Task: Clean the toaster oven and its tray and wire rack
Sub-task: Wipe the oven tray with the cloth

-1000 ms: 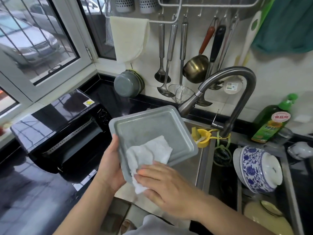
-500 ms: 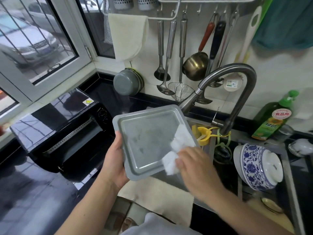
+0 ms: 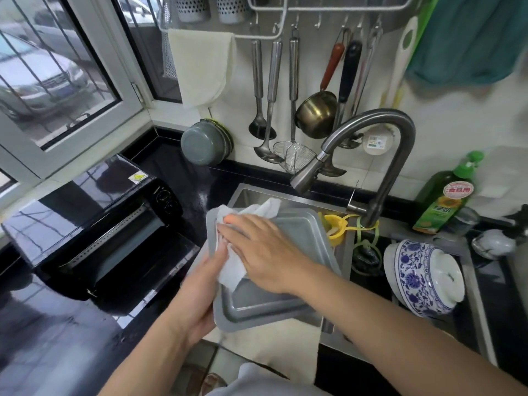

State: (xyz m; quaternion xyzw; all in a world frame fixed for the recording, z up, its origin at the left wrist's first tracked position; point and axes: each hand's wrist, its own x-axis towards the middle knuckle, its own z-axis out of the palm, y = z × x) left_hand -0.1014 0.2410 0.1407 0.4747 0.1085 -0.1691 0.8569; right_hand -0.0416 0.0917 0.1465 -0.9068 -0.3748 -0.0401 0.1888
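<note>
Left hand (image 3: 200, 292) gripping tray (image 3: 271, 307) edge; right hand (image 3: 263, 250) pressing flat on white wipe (image 3: 233, 270), partly hiding it. Beyond: green bottle (image 3: 441, 201) reading, possibly, 食品用.

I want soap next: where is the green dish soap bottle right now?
In the head view the green dish soap bottle stands at the far right on the counter against the wall, right of the faucet and behind the blue-and-white bowl.

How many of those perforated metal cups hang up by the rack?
2. One perforated cup sits at the top edge, above the cream towel. The second cup is just to its right. Others may be hidden beyond the frame's top.
</note>
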